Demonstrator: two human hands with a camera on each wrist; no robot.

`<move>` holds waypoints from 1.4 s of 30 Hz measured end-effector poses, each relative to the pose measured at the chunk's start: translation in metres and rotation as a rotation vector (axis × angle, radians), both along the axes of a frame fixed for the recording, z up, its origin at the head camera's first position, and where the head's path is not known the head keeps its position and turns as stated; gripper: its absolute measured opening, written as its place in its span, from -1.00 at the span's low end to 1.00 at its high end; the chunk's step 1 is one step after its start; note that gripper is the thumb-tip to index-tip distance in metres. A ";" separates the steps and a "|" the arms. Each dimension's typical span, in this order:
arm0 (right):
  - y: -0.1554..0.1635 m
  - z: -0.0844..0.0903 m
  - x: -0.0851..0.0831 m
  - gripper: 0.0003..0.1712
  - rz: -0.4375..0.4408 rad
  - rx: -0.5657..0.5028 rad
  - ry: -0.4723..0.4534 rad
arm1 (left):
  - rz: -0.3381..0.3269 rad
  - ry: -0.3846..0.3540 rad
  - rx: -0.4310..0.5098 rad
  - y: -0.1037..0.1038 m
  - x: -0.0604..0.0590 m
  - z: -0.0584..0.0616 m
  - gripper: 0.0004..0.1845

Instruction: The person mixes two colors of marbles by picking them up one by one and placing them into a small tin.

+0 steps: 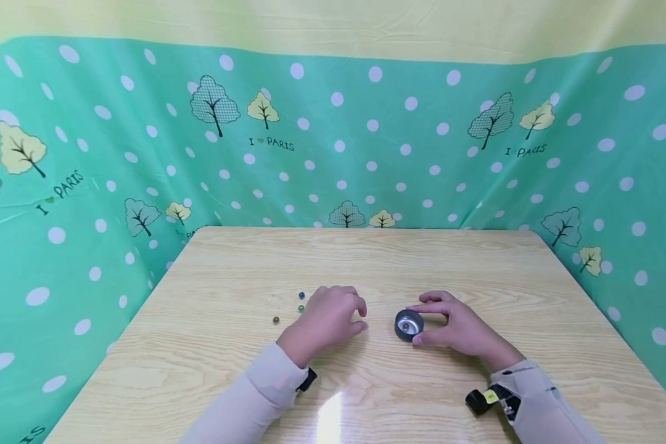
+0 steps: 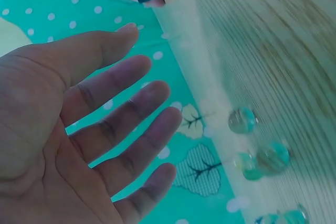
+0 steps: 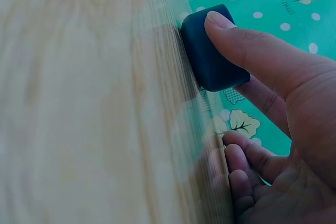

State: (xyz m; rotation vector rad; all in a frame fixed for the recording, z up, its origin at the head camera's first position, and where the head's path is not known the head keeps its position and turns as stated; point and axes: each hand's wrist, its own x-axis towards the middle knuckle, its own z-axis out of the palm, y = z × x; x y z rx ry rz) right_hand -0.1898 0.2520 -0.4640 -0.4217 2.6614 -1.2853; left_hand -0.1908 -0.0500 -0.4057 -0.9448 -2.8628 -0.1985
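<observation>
My right hand point(image 1: 460, 324) pinches a small dark round cup point(image 1: 404, 333) between thumb and fingers. Its shiny silver inside faces up, with a small spot at the centre that I cannot make out. From the right wrist view, the cup's smooth dark side point(image 3: 202, 51) sits at the wood, the thumb lying along it. To the cup's left, my left hand point(image 1: 330, 317) hovers over the table, holding nothing. Its fingers look spread and slightly bent in the left wrist view. Beside it lie a blue marble point(image 1: 302, 295), a green marble point(image 1: 301, 308) and a brownish marble point(image 1: 275, 320).
A light wooden table point(image 1: 211, 271) carries everything. Green dotted cloth point(image 1: 322, 142) hangs behind it and along both sides. Clear glass marbles point(image 2: 242, 120) show large near the left hand. Each sleeve has a dark wrist device point(image 1: 480, 402) at its cuff.
</observation>
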 end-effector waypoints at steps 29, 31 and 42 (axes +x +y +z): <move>0.000 0.000 -0.001 -0.32 0.010 -0.011 0.005 | 0.154 -0.185 0.101 -0.048 -0.019 -0.006 -0.90; 0.001 0.000 0.000 -0.32 0.006 -0.007 0.000 | 0.154 -0.189 0.095 -0.048 -0.019 -0.006 -0.89; 0.000 0.000 -0.001 -0.32 0.010 -0.016 -0.007 | 0.132 -0.143 0.064 -0.048 -0.020 -0.012 -0.84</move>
